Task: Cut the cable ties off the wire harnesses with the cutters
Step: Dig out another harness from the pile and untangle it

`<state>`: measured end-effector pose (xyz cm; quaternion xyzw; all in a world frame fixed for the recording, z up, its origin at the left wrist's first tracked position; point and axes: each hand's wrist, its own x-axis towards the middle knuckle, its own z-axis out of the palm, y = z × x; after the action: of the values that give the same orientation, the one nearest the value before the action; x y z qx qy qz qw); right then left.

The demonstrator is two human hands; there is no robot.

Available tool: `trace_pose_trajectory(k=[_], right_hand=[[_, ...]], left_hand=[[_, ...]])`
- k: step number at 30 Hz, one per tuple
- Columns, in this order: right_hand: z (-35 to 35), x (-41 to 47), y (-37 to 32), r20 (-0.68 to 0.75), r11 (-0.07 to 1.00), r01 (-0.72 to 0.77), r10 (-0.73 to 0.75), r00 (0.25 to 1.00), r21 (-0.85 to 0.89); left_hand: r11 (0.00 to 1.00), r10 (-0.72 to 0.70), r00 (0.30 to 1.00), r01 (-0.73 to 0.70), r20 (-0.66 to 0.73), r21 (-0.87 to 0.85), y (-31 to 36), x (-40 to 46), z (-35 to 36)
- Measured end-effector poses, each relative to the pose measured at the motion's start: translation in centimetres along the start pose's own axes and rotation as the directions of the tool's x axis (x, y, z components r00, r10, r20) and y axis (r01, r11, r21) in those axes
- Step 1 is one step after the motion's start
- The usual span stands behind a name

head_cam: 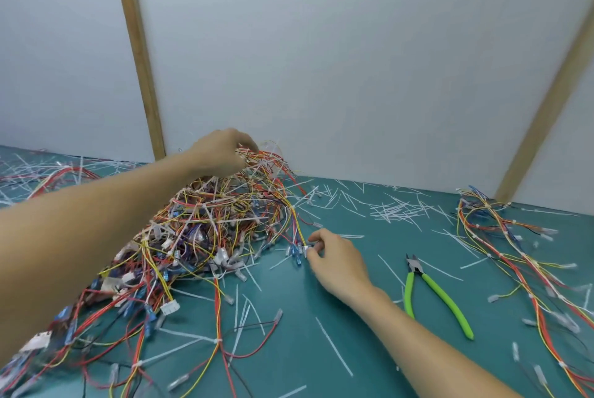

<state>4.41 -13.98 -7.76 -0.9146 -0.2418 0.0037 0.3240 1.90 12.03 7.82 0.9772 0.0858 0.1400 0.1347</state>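
A tangled heap of red, yellow and blue wire harnesses with white cable ties lies on the green mat at centre left. My left hand grips a bunch of wires at the top of the heap and holds it raised. My right hand pinches the white connector end of a harness that trails from the heap's right side. The green-handled cutters lie on the mat to the right of my right hand, untouched, jaws pointing away from me.
Cut white tie pieces are scattered over the green mat. Another group of harnesses stretches along the right side. More wires and tie scraps lie at far left. A white wall with wooden strips closes the back.
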Motion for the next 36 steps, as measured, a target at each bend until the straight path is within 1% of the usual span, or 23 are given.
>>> trace_pose_trajectory(k=[2, 3, 5, 7, 8, 10, 14, 15, 17, 19, 20, 21, 22, 23, 24, 25, 26, 27, 29, 31, 32, 34, 36], right_hand=[[0.6, -0.3, -0.1, -0.049, 0.998, 0.026, -0.029, 0.998, -0.065], [0.9, -0.5, -0.2, -0.07, 0.993, 0.044, -0.051, 0.996, -0.106], [1.3, -0.8, -0.4, -0.089, 0.981, 0.078, -0.095, 0.992, -0.179], [1.6, -1.0, -0.5, -0.082, 0.964, 0.104, -0.128, 0.988, -0.246], [1.7, -1.0, -0.5, -0.076, 0.955, 0.114, -0.14, 0.987, -0.275], [1.8, -1.0, -0.5, -0.07, 0.937, 0.132, -0.163, 0.984, -0.323], [1.8, -1.0, -0.4, -0.08, 0.922, 0.147, -0.188, 0.979, -0.359], [1.8, -1.0, -0.4, -0.083, 0.922, 0.15, -0.192, 0.978, -0.357], [1.9, -0.9, -0.4, -0.085, 0.923, 0.153, -0.195, 0.977, -0.353], [1.9, -0.9, -0.4, -0.086, 0.927, 0.154, -0.195, 0.977, -0.343], [1.9, -0.9, -0.4, -0.089, 0.93, 0.152, -0.192, 0.977, -0.335], [1.8, -0.9, -0.4, -0.093, 0.933, 0.149, -0.189, 0.978, -0.327], [1.8, -0.9, -0.3, -0.095, 0.936, 0.146, -0.186, 0.978, -0.321], [1.8, -0.9, -0.3, -0.096, 0.937, 0.145, -0.184, 0.978, -0.317], [1.7, -0.9, -0.4, -0.099, 0.938, 0.144, -0.183, 0.978, -0.314], [1.7, -1.0, -0.4, -0.1, 0.938, 0.144, -0.184, 0.978, -0.315], [1.7, -1.0, -0.4, -0.099, 0.938, 0.145, -0.185, 0.978, -0.315], [1.7, -1.0, -0.4, -0.098, 0.937, 0.146, -0.186, 0.978, -0.316], [1.7, -1.0, -0.4, -0.098, 0.935, 0.147, -0.188, 0.977, -0.322], [1.7, -1.0, -0.3, -0.095, 0.933, 0.144, -0.185, 0.978, -0.331], [1.7, -1.1, -0.3, -0.092, 0.932, 0.142, -0.182, 0.979, -0.334], [1.8, -1.1, -0.3, -0.086, 0.931, 0.14, -0.178, 0.98, -0.338], [1.8, -1.1, -0.2, -0.086, 0.931, 0.139, -0.177, 0.98, -0.337]], left_hand=[[0.989, -0.076, 0.988, 0.092, -0.132, 0.117, -1.8, 0.2, -0.9], [0.964, -0.123, 0.98, 0.155, -0.154, 0.218, -2.8, 0.3, -1.1], [0.901, -0.255, 0.964, 0.263, -0.071, 0.345, -4.5, 0.2, -1.1], [0.889, -0.344, 0.939, 0.323, 0.007, 0.324, -5.5, 0.0, -0.2], [0.894, -0.344, 0.939, 0.335, -0.023, 0.298, -5.8, 0.0, 0.4], [0.89, -0.314, 0.938, 0.344, -0.145, 0.299, -5.9, 0.0, 1.1], [0.844, -0.242, 0.946, 0.316, -0.218, 0.433, -5.0, 0.8, 1.3], [0.845, -0.228, 0.947, 0.309, -0.228, 0.437, -4.9, 1.1, 1.2], [0.881, -0.259, 0.93, 0.338, -0.261, 0.33, -4.9, 1.5, 0.7], [0.922, -0.253, 0.893, 0.34, -0.373, 0.188, -4.9, 1.4, 0.3], [0.942, -0.211, 0.882, 0.299, -0.422, 0.153, -4.7, 1.2, 0.2], [0.966, -0.159, 0.9, 0.226, -0.405, 0.123, -4.4, 0.8, 0.3], [0.986, -0.103, 0.947, 0.136, -0.303, 0.091, -3.9, 0.4, 0.3], [0.996, -0.051, 0.991, 0.059, -0.122, 0.069, -3.3, 0.0, 0.3], [0.996, -0.017, 0.997, 0.01, 0.081, 0.086, -2.6, -0.2, 0.0], [0.993, 0.0, 0.975, -0.026, 0.22, 0.116, -1.9, -0.4, -0.5], [0.988, 0.022, 0.966, -0.061, 0.258, 0.144, -1.1, -0.5, -1.1], [0.988, 0.05, 0.978, -0.079, 0.202, 0.136, -0.6, -0.4, -1.7], [0.994, 0.033, 0.999, -0.028, -0.042, 0.109, 0.3, 0.3, -2.9], [0.957, -0.041, 0.952, 0.126, -0.304, 0.262, 0.4, 1.5, -3.3], [0.914, -0.051, 0.925, 0.196, -0.377, 0.355, 0.3, 2.1, -3.3], [0.857, -0.039, 0.92, 0.232, -0.39, 0.46, -0.2, 3.0, -2.7], [0.819, -0.027, 0.949, 0.202, -0.315, 0.537, -0.9, 3.8, -1.7]])
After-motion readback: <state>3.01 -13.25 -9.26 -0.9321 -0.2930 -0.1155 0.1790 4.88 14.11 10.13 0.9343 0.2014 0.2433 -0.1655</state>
